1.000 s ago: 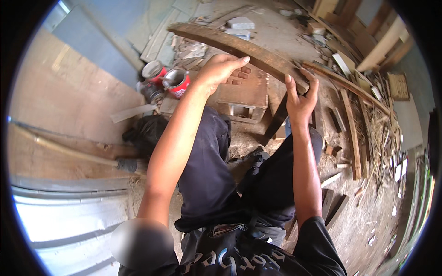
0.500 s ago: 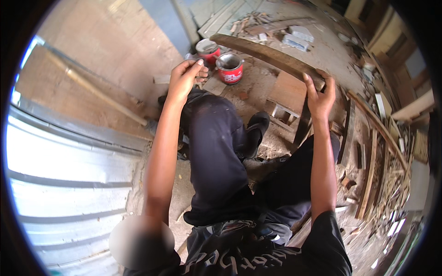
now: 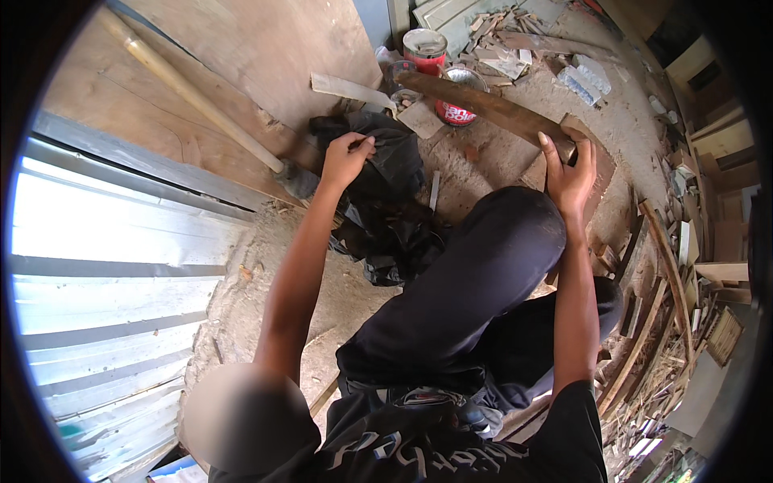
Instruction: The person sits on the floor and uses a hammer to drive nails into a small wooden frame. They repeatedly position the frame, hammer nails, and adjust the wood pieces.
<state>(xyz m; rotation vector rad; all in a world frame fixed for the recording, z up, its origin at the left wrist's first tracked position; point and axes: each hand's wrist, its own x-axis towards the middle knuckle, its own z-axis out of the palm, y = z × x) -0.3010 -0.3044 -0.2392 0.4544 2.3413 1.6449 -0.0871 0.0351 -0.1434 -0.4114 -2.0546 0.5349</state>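
Observation:
My right hand grips the near end of a dark brown wooden plank, thumb on one side and fingers on the other. The plank points away to the left, and its far end overlaps a red paint can. My left hand is closed, thumb pressed to the curled fingers. What it may pinch is hidden or too small to name. Right behind that hand lies a heap of black plastic or cloth.
A second red can stands farther back. Left are a plywood sheet, a wooden pole and corrugated metal. Beyond are scrap wood and white blocks; long strips lie right. A brown board sits beside my right wrist.
The view has swung left, and my knees have shifted right. My left hand is now before the black heap. My right hand still grips the plank, which sits farther right in the picture.

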